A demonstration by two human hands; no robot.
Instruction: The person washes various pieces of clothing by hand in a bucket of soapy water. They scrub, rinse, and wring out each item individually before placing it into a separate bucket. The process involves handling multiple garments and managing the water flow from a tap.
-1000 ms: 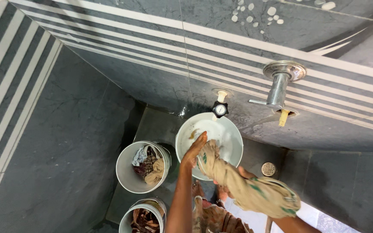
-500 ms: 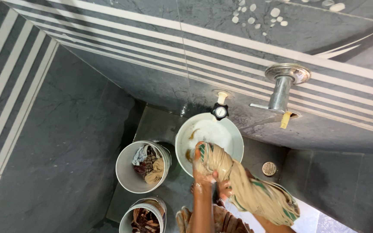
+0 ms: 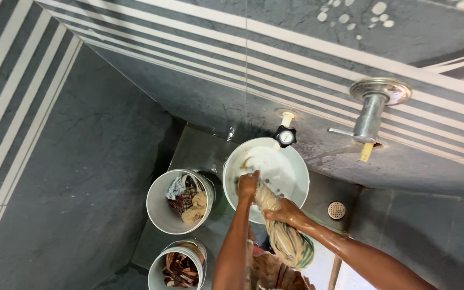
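Over round white bucket (image 3: 291,166), both hands (image 3: 283,214) wringing striped, seemingly sodden cloth (image 3: 288,244)

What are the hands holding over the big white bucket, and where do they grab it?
Both hold a wet striped cloth: the left hand grips its upper end, the right hand its middle, above the white bucket.

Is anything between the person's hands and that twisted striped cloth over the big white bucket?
Nothing visible. The left hand grips the upper end of the twisted striped cloth, the right hand its middle, both directly on it above the large white plastic bucket.
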